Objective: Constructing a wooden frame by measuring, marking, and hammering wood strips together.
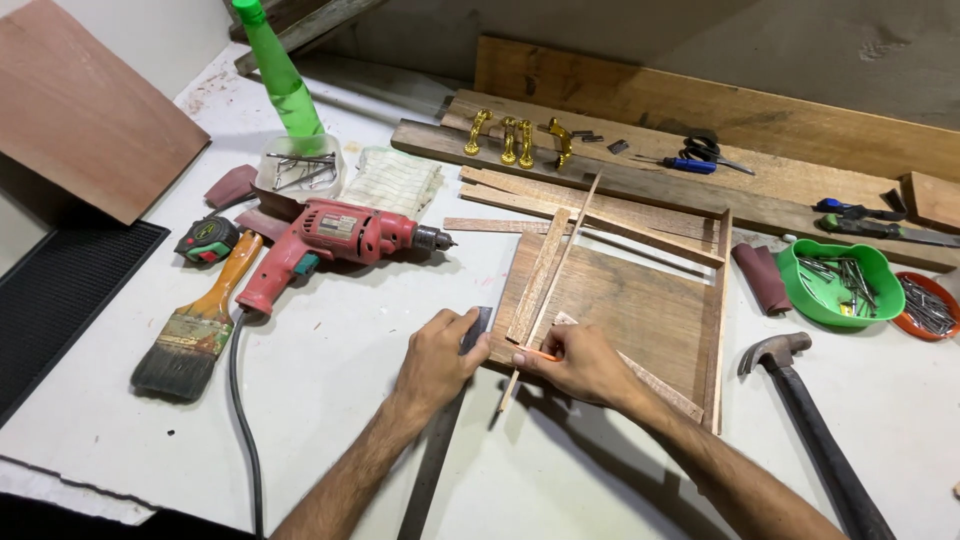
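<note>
Here, left hand (437,358) flat, pressing steel ruler (440,440) on tabletop (330,350); right hand (578,362) pinches orange pencil (540,354) — tip leftward at thin wood strip (555,270); strip's long axis runs away, just between hands.

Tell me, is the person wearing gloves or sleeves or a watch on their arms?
No. Both forearms are bare, with no sleeves in view. The left hand and right hand wear no gloves, and no watch, bracelet or ring shows. The arms have some dark hair on them.
</note>
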